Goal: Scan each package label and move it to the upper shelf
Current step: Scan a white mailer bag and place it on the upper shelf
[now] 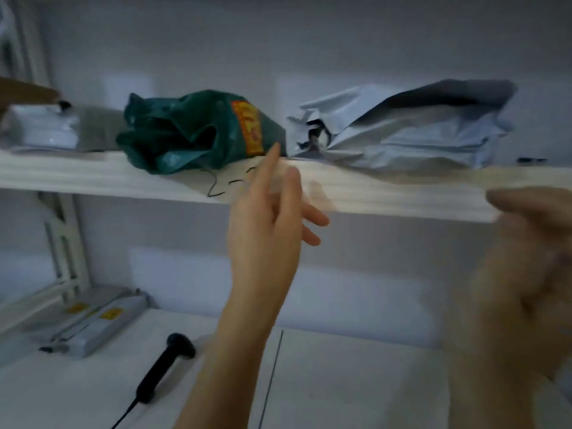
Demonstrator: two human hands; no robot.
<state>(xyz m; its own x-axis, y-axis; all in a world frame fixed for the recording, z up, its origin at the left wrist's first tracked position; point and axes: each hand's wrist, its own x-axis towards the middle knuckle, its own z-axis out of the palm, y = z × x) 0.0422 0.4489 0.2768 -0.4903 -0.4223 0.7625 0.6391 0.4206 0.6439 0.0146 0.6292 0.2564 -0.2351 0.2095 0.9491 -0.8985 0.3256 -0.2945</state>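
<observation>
Blurred right hand [523, 258] at 3 o'clock, grip unreadable; left hand [266, 218] open, empty, w/ green package [185, 131] & grey package [418, 131] shelved on upper shelf [77, 174], so likely mid-release.

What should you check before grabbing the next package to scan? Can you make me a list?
1. Left hand free: ok, fingers straight, holding nothing.
2. Right hand free: cannot tell, too blurred.
3. Scanner within sight: ok, lying on the lower table.
4. Green bag on the upper shelf: ok.
5. White mailer on the shelf: ok.
6. Next package to scan: cannot tell, none in view.
</observation>
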